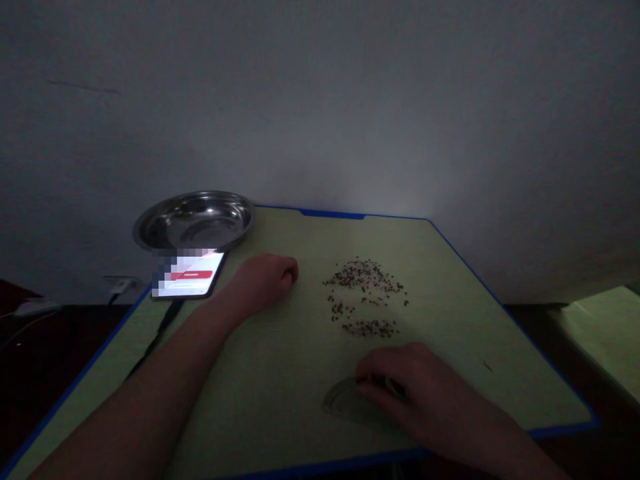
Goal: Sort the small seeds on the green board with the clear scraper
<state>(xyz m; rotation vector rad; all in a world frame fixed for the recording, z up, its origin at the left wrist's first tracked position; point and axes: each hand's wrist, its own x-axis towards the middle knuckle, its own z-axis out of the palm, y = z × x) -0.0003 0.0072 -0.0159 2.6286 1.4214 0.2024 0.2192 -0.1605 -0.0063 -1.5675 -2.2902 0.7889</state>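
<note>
My left hand rests on the table, its fingers curled into a loose fist, with nothing seen in it. To its right lies a loose heap of small dark round beans mixed with pale grains. A smaller cluster of the same mix lies nearer to me. My right hand is low over the near side, thumb and fingertips brought together at a clear, shallow round dish. The hand covers part of that dish, and dim light hides what the fingertips pinch.
A wide steel basin stands at the back left. In front of it lies a lit phone with a dark cable. Blue edging borders the pale table, which meets a grey wall behind. A small dark sliver lies at right.
</note>
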